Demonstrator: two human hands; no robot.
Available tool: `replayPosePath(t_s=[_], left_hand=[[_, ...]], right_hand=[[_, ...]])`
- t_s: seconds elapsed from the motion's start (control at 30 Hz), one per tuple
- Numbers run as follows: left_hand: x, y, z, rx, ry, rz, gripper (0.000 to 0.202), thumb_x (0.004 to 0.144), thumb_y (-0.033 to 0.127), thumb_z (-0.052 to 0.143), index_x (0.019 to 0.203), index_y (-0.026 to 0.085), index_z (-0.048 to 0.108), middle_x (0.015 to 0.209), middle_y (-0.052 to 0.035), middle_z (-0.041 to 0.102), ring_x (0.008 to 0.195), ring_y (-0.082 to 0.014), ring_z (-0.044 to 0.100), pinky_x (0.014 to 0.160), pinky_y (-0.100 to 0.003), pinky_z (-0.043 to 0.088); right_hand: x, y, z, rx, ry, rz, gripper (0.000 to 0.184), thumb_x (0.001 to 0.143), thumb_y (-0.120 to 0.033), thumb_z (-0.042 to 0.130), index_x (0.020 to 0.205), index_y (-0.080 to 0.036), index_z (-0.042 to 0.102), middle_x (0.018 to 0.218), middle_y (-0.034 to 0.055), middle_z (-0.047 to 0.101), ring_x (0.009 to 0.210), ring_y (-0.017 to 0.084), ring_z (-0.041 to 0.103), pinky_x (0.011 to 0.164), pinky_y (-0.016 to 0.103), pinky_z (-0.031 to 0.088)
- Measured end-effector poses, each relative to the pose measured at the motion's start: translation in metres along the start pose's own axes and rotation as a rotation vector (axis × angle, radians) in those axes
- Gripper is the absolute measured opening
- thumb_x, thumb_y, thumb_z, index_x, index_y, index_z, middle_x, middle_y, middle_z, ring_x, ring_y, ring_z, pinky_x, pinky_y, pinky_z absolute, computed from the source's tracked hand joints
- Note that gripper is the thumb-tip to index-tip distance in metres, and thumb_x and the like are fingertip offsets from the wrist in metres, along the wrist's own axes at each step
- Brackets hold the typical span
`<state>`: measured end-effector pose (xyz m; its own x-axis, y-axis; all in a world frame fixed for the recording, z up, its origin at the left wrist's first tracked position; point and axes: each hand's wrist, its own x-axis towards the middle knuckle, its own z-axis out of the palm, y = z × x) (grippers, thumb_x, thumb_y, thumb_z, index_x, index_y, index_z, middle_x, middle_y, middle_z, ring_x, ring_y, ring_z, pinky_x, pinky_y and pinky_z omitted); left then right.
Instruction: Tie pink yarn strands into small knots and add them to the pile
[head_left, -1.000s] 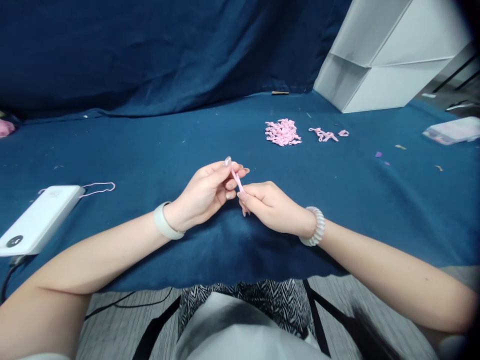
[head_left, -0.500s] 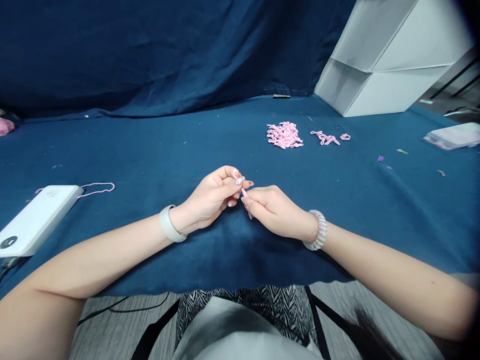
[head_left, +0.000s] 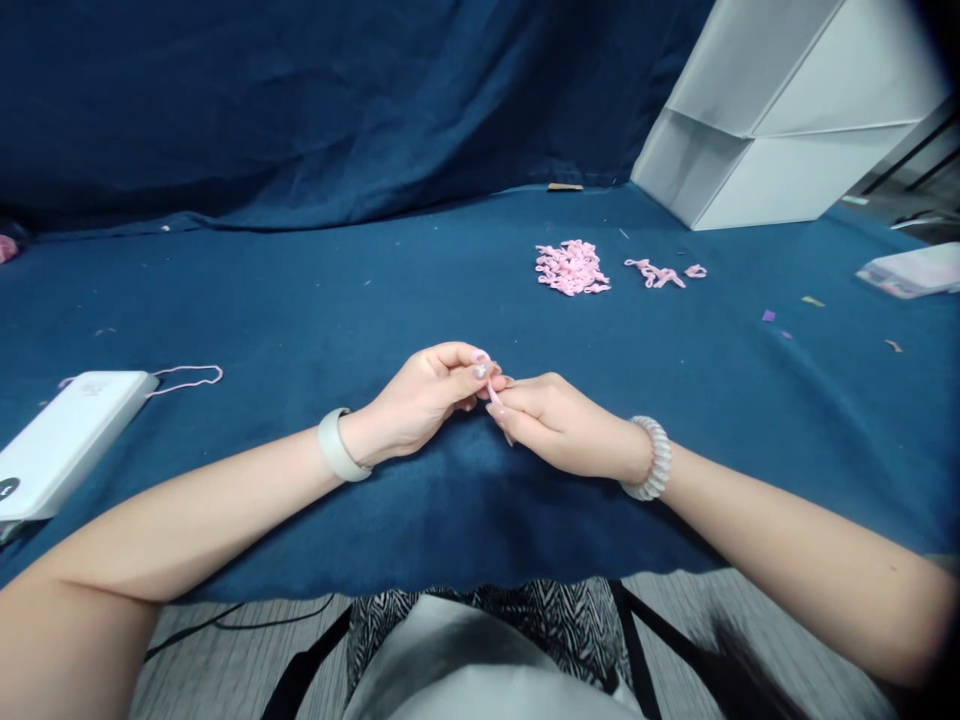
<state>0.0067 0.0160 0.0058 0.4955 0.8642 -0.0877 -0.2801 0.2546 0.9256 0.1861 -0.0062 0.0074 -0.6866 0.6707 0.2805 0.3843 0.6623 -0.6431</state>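
Note:
Over the near part of the blue cloth, my left hand (head_left: 436,393) and my right hand (head_left: 568,420) meet fingertip to fingertip. Between them runs a thin pink strip (head_left: 493,392), pinched by both. Its upper end curves round at my left thumb and forefinger, while my right thumb presses on the lower end. The fingers hide much of it, and its exact kind is not clear. Farther back lies a pile of small pink looped pieces (head_left: 571,267). Several similar pink pieces (head_left: 660,274) are scattered to the right of that pile.
A white power bank (head_left: 79,430) lies at left, with a pink cord loop (head_left: 196,378) beside it. White boxes (head_left: 799,175) stand at the back right. A clear plastic case (head_left: 911,272) lies at the right edge. The blue cloth (head_left: 315,290) carries small scraps.
More of the pink strip now shows between my fingertips, with a curve at my left thumb. My right hand has shifted slightly right and down. The view has moved a little.

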Motion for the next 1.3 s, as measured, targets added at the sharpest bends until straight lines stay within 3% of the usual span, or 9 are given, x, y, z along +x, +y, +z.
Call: replayPosePath(t_s=[0.23, 0.47, 0.67, 0.9, 1.07, 1.13, 1.3], left_hand=[[0.001, -0.008, 0.001, 0.026, -0.076, 0.025, 0.029, 0.082, 0.040, 0.066, 0.075, 0.012, 0.060, 0.071, -0.0023, 0.063, 0.054, -0.0048, 0.048, 0.051, -0.018, 0.036], [-0.002, -0.009, 0.010, 0.013, -0.001, 0.034, 0.036, 0.084, 0.046, 0.061, 0.074, 0.012, 0.054, 0.063, 0.0005, 0.055, 0.047, -0.0043, 0.043, 0.047, -0.018, 0.036], [-0.005, -0.010, 0.014, -0.087, 0.040, 0.046, 0.030, 0.081, 0.038, 0.067, 0.077, 0.015, 0.048, 0.061, 0.0041, 0.056, 0.045, -0.0035, 0.046, 0.044, -0.016, 0.038], [-0.007, -0.016, 0.011, -0.116, 0.087, -0.053, 0.030, 0.079, 0.036, 0.069, 0.083, 0.016, 0.047, 0.062, 0.0044, 0.058, 0.047, -0.0045, 0.053, 0.044, -0.013, 0.047], [-0.006, -0.016, 0.011, -0.111, 0.115, -0.085, 0.034, 0.076, 0.036, 0.072, 0.083, 0.015, 0.046, 0.061, 0.0048, 0.059, 0.047, -0.0051, 0.056, 0.049, -0.016, 0.053], [-0.006, -0.016, 0.011, -0.113, 0.127, -0.097, 0.035, 0.075, 0.036, 0.073, 0.083, 0.015, 0.046, 0.061, 0.0051, 0.059, 0.047, -0.0051, 0.056, 0.050, -0.017, 0.054], [-0.005, -0.016, 0.011, -0.122, 0.129, -0.098, 0.035, 0.074, 0.036, 0.074, 0.084, 0.015, 0.047, 0.062, 0.0057, 0.059, 0.046, -0.0048, 0.056, 0.051, -0.017, 0.055]], right_hand=[[-0.001, 0.000, 0.002, 0.304, -0.082, 0.231, 0.045, 0.096, -0.035, 0.034, 0.060, -0.014, 0.052, 0.062, 0.0029, 0.057, 0.063, 0.011, 0.053, 0.069, 0.027, 0.041], [0.002, -0.004, 0.003, 0.488, -0.097, 0.291, 0.038, 0.094, -0.031, 0.037, 0.062, -0.015, 0.049, 0.062, 0.0021, 0.056, 0.062, 0.010, 0.052, 0.066, 0.025, 0.042], [0.002, -0.005, -0.006, 0.320, -0.161, 0.302, 0.035, 0.095, -0.029, 0.037, 0.066, -0.015, 0.050, 0.065, 0.0000, 0.056, 0.063, 0.010, 0.051, 0.067, 0.024, 0.040], [-0.002, 0.000, -0.013, -0.076, -0.173, 0.049, 0.034, 0.097, -0.025, 0.036, 0.071, -0.014, 0.055, 0.071, 0.0026, 0.056, 0.064, 0.010, 0.047, 0.065, 0.026, 0.034], [-0.005, 0.008, -0.025, -0.129, -0.249, 0.077, 0.039, 0.099, -0.030, 0.034, 0.065, -0.015, 0.048, 0.067, 0.0016, 0.052, 0.059, 0.010, 0.042, 0.063, 0.027, 0.032], [-0.006, 0.014, -0.036, -0.092, -0.186, 0.118, 0.039, 0.099, -0.032, 0.034, 0.067, -0.015, 0.049, 0.067, 0.0017, 0.054, 0.063, 0.010, 0.047, 0.067, 0.026, 0.034], [-0.009, 0.021, -0.049, -0.023, 0.160, 0.242, 0.039, 0.097, -0.041, 0.036, 0.076, -0.015, 0.056, 0.073, 0.0033, 0.059, 0.067, 0.012, 0.052, 0.068, 0.026, 0.038]])
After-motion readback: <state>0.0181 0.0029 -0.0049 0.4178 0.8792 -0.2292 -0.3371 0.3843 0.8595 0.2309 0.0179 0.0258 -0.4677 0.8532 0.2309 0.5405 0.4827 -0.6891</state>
